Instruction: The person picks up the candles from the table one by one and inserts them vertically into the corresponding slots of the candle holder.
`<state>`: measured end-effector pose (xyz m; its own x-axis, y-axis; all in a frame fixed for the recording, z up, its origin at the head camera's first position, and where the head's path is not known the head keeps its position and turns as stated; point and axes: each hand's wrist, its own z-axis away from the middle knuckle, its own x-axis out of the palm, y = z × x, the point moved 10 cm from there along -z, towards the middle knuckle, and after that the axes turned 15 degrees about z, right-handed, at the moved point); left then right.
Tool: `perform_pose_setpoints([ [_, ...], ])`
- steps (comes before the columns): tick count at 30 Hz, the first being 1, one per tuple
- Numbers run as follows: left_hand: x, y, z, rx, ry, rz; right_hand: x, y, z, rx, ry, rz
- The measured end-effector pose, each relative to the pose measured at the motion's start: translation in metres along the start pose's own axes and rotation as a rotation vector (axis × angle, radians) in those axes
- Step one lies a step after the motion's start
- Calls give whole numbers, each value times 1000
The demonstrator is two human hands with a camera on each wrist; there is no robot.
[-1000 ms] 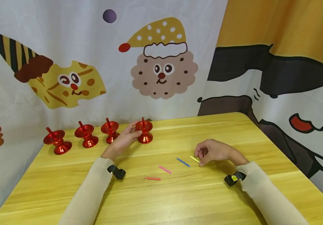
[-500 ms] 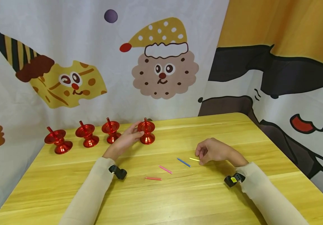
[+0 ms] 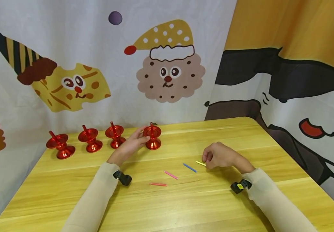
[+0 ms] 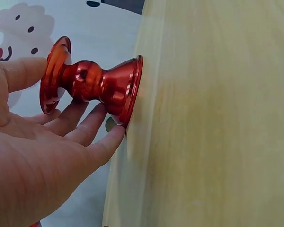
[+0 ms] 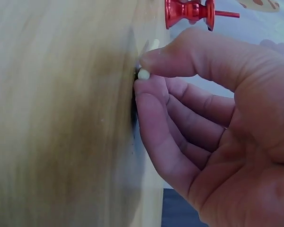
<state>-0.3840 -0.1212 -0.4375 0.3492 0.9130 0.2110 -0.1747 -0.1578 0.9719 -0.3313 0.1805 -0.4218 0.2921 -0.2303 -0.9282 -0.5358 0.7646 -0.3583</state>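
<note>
At the back of the table, my left hand (image 3: 132, 145) holds a shiny red candle holder (image 3: 153, 141) standing upright. In the left wrist view its thumb is at the dish rim and its other fingers (image 4: 80, 127) lie along the stem and base. My right hand (image 3: 220, 156) pinches a thin yellow candle (image 3: 200, 163) between thumb and forefinger, low over the wood. The right wrist view shows the candle's pale end (image 5: 143, 74) between those fingertips. Left of it lie a blue candle (image 3: 189, 167), a pink candle (image 3: 170, 175) and a red candle (image 3: 158, 184).
Three more red candle holders stand in a row to the left: a nearer one (image 3: 114, 137), a middle one (image 3: 89, 139) and a far-left one (image 3: 60, 146). Each has an upright or leaning red stick. A cartoon-printed curtain (image 3: 120, 80) hangs behind the wooden table (image 3: 167, 209).
The candle holder in my left hand has shifted slightly to the right. My right hand stays almost in place, while the yellow candle's angle has changed slightly between its fingertips.
</note>
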Motion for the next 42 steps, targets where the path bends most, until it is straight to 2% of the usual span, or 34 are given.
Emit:
perform_pose_setpoints([
  [8, 4, 0, -1, 13, -14, 14, 0, 8, -2, -9, 42, -78],
  [17, 13, -1, -4, 47, -25, 11, -9, 3, -6, -13, 156, -171],
  [25, 23, 0, -4, 46, -28, -7, -21, -6, -21, 44, 262, -238],
  [31, 23, -5, -6, 30, -6, 0, -31, -25, -42, 55, 329, -322],
  [36, 26, -5, -5, 38, -15, -19, -38, -46, -61, 31, 371, -382],
  [42, 29, -3, -2, 40, -24, -40, -46, -65, -77, -18, 421, -408],
])
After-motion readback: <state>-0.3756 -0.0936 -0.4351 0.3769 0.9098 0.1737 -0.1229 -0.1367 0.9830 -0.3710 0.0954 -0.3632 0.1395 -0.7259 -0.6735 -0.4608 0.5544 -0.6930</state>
